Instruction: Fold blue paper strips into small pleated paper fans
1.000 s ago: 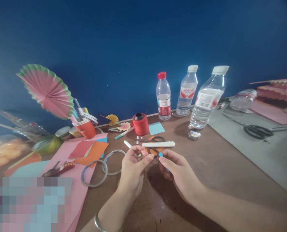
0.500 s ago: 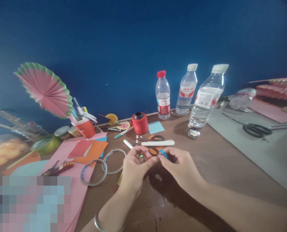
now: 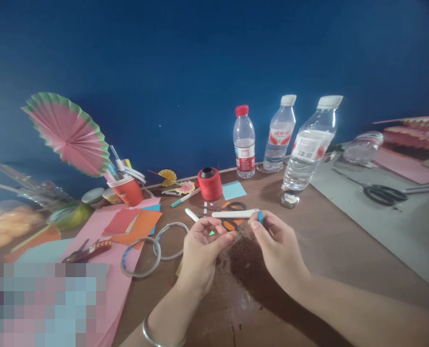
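My right hand pinches a small blue paper strip between thumb and fingers. To its left, my left hand has thumb and forefinger pressed together; what they hold, if anything, is too small to make out. Just beyond both hands lies a white-handled cutter, across dark-handled scissors. A tiny green paper scrap shows by my left fingers. Left of that hand, two clear tape rings overlap on the table.
A red thread spool and a light blue paper square sit farther back. Bottles stand along the wall. On the left are pink sheets, a red cup and a folded paper fan. More scissors lie right.
My right hand has moved right, away from my left hand, carrying the blue paper strip. My left hand has stayed nearly in place.
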Tool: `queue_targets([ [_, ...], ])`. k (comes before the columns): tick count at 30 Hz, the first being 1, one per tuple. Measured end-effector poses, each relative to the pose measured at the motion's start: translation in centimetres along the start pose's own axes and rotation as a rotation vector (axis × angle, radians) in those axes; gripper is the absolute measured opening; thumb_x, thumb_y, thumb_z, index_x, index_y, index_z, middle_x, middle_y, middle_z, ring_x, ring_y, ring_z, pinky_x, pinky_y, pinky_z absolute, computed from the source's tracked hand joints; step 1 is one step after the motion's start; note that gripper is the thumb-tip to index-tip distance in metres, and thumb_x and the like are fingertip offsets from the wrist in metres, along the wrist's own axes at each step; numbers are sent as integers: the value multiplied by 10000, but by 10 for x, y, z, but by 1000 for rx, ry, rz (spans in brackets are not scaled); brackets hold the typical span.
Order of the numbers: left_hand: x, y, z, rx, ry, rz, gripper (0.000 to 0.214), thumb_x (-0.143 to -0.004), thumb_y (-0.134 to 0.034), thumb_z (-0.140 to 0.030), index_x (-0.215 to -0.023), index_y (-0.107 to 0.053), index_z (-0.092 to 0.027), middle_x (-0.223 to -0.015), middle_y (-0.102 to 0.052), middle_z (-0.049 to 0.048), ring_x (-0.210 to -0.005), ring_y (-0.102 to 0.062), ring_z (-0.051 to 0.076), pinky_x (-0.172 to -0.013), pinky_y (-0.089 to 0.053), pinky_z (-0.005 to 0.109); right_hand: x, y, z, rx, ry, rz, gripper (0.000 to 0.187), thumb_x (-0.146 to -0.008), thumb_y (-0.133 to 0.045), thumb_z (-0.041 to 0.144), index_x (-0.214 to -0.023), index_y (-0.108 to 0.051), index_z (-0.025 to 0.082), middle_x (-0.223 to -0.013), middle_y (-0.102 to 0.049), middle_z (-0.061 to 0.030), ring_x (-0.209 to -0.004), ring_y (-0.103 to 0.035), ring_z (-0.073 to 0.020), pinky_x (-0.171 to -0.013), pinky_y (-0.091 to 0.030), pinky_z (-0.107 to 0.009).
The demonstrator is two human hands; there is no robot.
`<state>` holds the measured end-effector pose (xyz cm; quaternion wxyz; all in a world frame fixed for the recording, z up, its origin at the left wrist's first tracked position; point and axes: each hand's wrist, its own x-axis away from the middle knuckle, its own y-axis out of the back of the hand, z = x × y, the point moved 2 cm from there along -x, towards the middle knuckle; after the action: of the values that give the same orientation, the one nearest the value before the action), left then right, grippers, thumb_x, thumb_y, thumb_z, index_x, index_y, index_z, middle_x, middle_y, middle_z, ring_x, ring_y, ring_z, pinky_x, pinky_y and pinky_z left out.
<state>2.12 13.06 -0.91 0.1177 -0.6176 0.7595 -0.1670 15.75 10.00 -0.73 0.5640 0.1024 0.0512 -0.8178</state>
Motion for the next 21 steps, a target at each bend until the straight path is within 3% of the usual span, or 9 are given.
queue_targets([
  [5, 0, 1, 0, 25, 4, 22, 286, -611, -700, -78, -806, -508, -164, -661, -529, -64, -632, -580, 57, -677, -474, 181, 3, 0, -5, -84, -14, 43, 224, -811, -416, 272, -604, -404, 188, -534, -362, 49, -484, -330, -87, -474, -287, -216],
  [17, 2, -3, -2, 8, 2, -15, 290, -592, -702, -78, -786, -503, -158, -652, -523, -65, -597, -564, 48, -648, -467, 177, 6, -4, -10, -332, -110, 133, 300, -834, -423, 411, -710, -558, 174, -574, -422, 24, -529, -364, -96, -488, -287, -221],
  [21, 2, -5, -3, -2, 0, -20, 294, -584, -705, -83, -778, -498, -158, -638, -521, -68, -576, -551, 42, -622, -458, 165, 7, -5, -9, -313, -126, 118, 335, -842, -403, 413, -718, -596, 169, -579, -445, 12, -541, -390, -105, -488, -303, -223],
])
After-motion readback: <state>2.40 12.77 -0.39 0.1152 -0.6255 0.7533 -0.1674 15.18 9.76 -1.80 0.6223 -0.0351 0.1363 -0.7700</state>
